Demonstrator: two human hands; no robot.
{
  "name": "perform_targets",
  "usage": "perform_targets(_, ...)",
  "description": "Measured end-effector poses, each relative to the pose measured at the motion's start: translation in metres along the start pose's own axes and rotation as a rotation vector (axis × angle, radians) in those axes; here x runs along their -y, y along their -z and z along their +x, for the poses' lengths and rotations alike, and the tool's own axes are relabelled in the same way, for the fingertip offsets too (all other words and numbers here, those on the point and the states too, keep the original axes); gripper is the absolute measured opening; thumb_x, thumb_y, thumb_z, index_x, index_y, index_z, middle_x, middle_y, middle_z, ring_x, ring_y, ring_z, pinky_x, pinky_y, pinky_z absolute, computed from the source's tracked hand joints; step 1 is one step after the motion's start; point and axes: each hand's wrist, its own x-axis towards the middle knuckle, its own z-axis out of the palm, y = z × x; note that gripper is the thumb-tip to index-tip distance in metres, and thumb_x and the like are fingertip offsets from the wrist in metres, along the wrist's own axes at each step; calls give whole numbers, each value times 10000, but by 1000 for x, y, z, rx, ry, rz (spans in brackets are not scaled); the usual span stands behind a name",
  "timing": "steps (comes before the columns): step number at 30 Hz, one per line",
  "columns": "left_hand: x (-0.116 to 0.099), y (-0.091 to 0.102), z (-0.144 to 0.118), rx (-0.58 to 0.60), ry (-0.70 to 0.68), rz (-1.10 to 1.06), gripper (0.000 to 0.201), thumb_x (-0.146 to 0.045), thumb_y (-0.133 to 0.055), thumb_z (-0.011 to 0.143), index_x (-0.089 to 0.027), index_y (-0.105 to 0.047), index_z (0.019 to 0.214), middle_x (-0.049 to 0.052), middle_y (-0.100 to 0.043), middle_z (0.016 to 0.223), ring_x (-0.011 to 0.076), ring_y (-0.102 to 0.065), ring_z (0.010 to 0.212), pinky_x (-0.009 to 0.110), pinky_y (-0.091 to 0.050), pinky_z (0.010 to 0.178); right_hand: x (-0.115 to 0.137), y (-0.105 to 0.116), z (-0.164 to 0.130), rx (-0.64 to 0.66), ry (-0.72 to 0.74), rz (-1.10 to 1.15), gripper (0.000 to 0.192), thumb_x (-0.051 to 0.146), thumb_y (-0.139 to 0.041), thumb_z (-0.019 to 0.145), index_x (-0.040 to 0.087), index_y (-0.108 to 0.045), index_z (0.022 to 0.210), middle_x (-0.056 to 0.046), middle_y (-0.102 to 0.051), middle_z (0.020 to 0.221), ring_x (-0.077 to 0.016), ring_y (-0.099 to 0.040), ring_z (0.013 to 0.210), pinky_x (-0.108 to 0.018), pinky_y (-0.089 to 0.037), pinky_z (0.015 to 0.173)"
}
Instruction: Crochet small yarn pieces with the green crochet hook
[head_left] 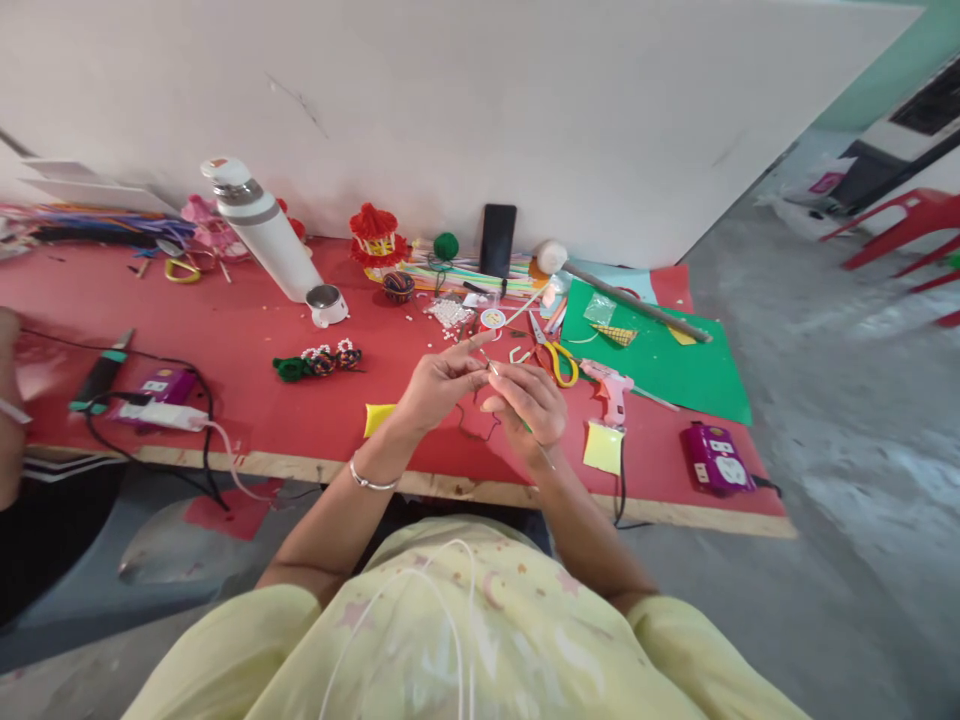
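Head view, looking down on a red-topped table (247, 405), both hands raised over its front half, near the middle of the front edge. Pinched between thumb and fingers of the right hand (532, 400): a slender tool (493, 369), tip aimed at the left hand (442, 385), far end showing again past the palm. On the left, index finger stretched long, thumb drawn in close beside the tool's tip; too small and half hidden, so impossible to tell any hold there. Below, between hands and front edge, a dark strand (480, 437).

Just beyond the hands, toward the back edge, white beads (450, 313) in a loose heap; close on the right, yellow-handled scissors (564, 366) and a pink glue gun (613, 393). Along the back edge, from left to right: a white flask (270, 240), a red ornament (377, 240), a green yarn ball (445, 246) and a dark phone (497, 240). Toward the right edge, a green sheet (697, 385) with a stick (645, 300) across it; near the front right corner, a purple box (716, 460). Left of the hands, a beaded yarn piece (319, 360), well back from the front edge.
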Motion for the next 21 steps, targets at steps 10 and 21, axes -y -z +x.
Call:
perform_targets(10,-1,27,2,226,183,-299,164,-361,-874,779,-217,-803,746,109,-746,1301,314,-596,1367,491,-395,1177,-3,25,23,258,-178,381,243,352,-682,968,300,-732,1200,-77,-796,1202,-241,-759,1106,-437,-603,984)
perform_targets(21,-5,35,4,273,195,-239,204,-349,-854,793,-173,-775,727,152,-739,1307,321,-650,1284,443,-427,1101,-6,53,41,453,-420,608,164,346,-605,1014,264,-740,1060,-75,-790,1210,-236,-741,1147,-415,-579,1018)
